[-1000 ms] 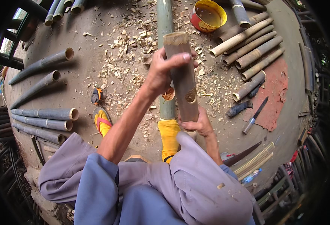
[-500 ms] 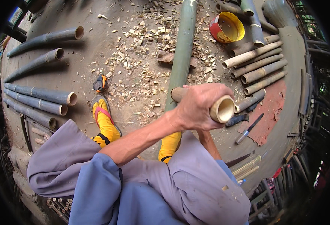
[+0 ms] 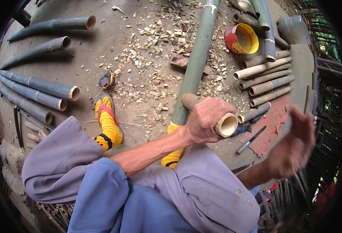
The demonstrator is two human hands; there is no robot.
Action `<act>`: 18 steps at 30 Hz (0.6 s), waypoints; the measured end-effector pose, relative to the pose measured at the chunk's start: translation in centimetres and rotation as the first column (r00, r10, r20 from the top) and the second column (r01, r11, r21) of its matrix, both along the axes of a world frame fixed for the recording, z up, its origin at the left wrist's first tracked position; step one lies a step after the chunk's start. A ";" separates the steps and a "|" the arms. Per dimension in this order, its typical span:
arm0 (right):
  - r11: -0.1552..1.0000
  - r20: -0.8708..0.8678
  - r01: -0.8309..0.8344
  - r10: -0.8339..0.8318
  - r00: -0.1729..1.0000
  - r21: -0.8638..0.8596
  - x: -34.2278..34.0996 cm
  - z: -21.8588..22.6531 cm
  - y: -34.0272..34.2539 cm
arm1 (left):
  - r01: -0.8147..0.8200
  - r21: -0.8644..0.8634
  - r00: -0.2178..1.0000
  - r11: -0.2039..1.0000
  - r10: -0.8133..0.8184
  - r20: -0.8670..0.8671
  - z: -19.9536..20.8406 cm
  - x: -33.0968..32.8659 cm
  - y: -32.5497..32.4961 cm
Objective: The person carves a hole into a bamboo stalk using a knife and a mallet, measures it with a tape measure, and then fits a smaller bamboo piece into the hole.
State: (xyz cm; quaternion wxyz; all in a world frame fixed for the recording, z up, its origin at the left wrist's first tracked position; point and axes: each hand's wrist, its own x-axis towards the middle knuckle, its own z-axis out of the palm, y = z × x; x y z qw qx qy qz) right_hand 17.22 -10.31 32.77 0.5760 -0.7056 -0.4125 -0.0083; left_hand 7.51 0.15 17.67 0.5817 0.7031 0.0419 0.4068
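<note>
Tube (image 3: 227,125) fills curled left grip (image 3: 208,119); right grip (image 3: 292,146) uncurled.

The short brown bamboo tube (image 3: 190,101) slants in the left grip (image 3: 209,119), its pale hollow end facing the camera.

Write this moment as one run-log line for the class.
left hand: grips short bamboo tube | right hand: open, blurred, nothing visibly held | nearby: knife, green bamboo pole

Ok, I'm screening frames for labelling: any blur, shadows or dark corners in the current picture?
Head view: right grip motion-blurred, left grip and its tube fairly sharp; head view again: soft shadows under poles at left, black corners.
</note>
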 end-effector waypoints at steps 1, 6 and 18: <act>0.987 0.068 -0.048 0.059 0.996 -0.156 -0.4 -0.4 0.3 | -0.002 0.022 1.000 1.000 0.002 0.002 0.0 0.2 -0.4; 0.690 0.198 -0.156 0.405 0.893 -0.707 -3.4 -5.8 6.4 | -0.020 -0.260 1.000 0.965 0.018 -0.012 -1.4 -0.4 -2.0; 0.723 -0.036 0.605 -0.651 0.758 -0.333 3.5 -14.1 -7.7 | 0.164 0.028 0.986 0.986 -0.163 -0.013 -0.7 -2.8 2.5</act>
